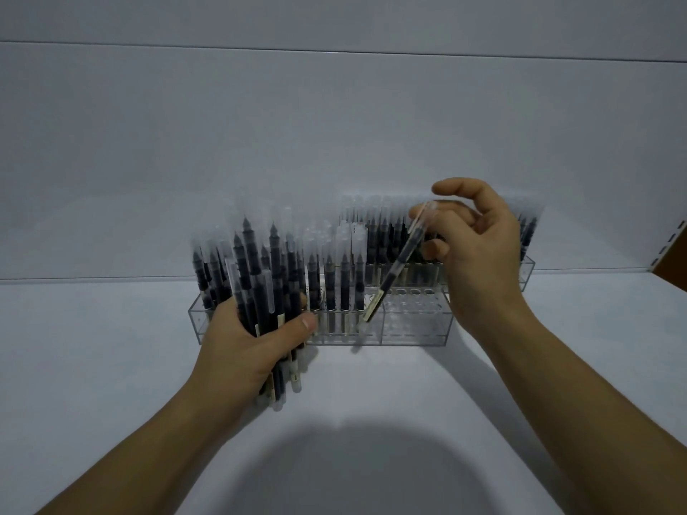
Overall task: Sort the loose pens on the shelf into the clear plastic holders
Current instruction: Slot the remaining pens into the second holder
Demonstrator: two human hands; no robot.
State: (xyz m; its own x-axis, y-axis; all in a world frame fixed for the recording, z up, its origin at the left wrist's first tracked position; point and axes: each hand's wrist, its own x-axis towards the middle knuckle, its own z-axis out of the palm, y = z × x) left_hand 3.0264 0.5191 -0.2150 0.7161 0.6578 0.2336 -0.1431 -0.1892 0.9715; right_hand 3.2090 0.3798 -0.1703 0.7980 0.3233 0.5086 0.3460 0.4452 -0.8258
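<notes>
My left hand [243,347] grips a thick bundle of black pens with clear caps [260,276], held upright in front of the left end of the near clear plastic holder [416,328]. My right hand [479,247] pinches a single pen [397,265] near its capped top; the pen slants down to the left, its lower end over the holder's middle holes. Several pens stand in the holder's left part, and its right part shows bare holes. A second clear holder [528,267] behind is packed with pens.
The holders stand on a white shelf [111,347] against a white back panel. A slotted shelf upright [669,243] shows at the far right edge. My shadow falls on the shelf in front.
</notes>
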